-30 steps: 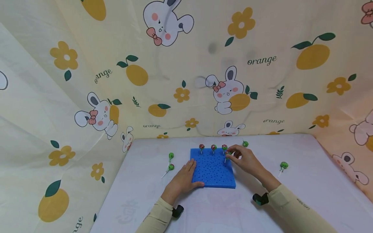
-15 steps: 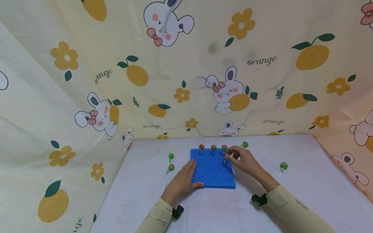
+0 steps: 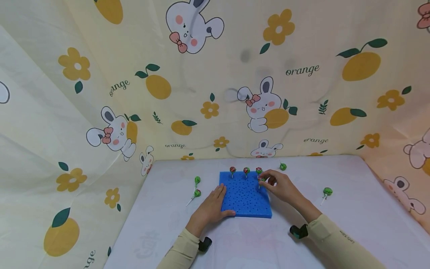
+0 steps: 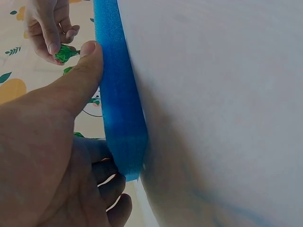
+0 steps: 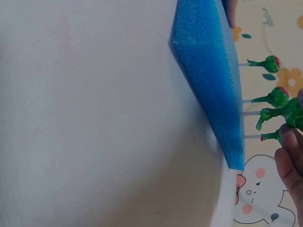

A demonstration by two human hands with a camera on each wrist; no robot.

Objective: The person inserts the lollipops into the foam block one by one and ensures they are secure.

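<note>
A blue foam board (image 3: 246,201), dotted with small holes, lies on the table. My left hand (image 3: 209,207) grips its near left corner, thumb along the front edge and fingers at the left side. At the board's right side, my right hand (image 3: 282,185) pinches a lollipop (image 5: 284,111) in a green and red wrapper by the head. Its white stick points down to the board's top. Along the back edge stand three upright lollipops, a left one (image 3: 232,170), a middle one (image 3: 246,170) and a right one (image 3: 258,170).
Two loose lollipops, a farther one (image 3: 197,180) and a nearer one (image 3: 196,193), lie left of the board. Another lollipop (image 3: 283,166) is behind the right hand, and one more lollipop (image 3: 327,191) lies farther right. A printed cloth (image 3: 228,123) hangs behind the white table (image 3: 168,231).
My right hand has shifted slightly down and left, still pinching the lollipop at the board's right side. The left hand and the board stay where they were.
</note>
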